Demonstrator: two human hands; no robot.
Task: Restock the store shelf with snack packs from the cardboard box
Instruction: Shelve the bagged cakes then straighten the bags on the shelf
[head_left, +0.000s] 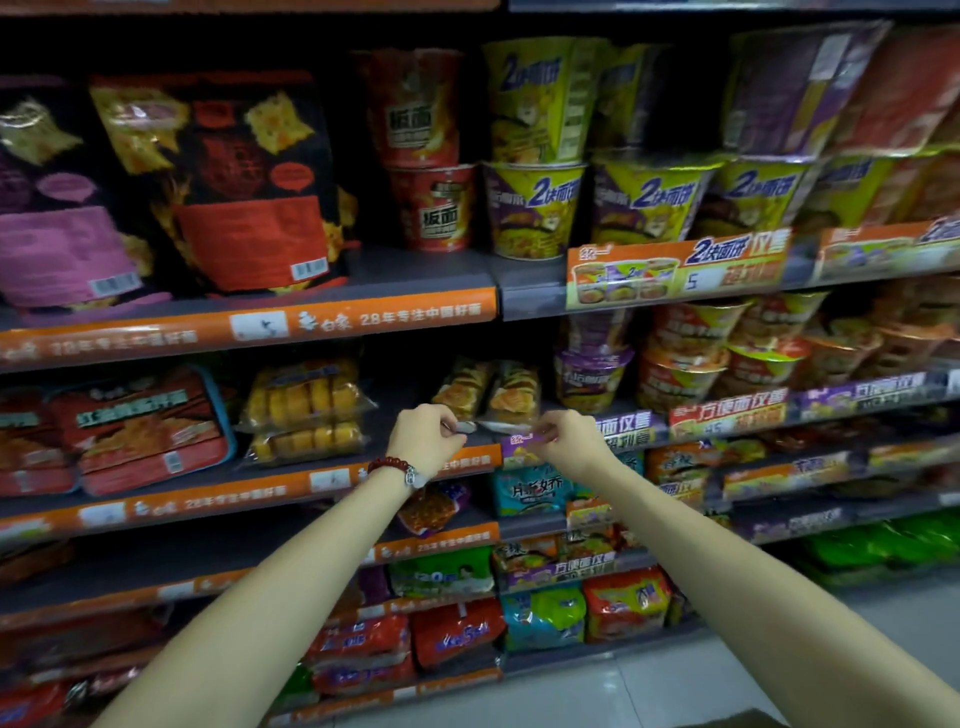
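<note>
Dim store aisle, grey tiered shelving (426, 270) with orange price strips (249, 325), pale glossy tiled floor (649, 691).

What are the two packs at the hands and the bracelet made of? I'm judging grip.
Packs: glossy clear plastic film, judging by glare and visible contents. Bracelet: smooth dark-red beads, perhaps wood or stone, with one pale bead; material uncertain.

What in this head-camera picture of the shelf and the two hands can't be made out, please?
Head view only:
- Cardboard box: barely a brown corner at the bottom edge, if that is it; contents unseen.
- Near ends of the two snack packs: covered by the left hand and right hand.
- Exact finger grip: curled fingers hide it.
- Price tag figures: blurred.
- Far-right packs: smeared by the wide lens.
</note>
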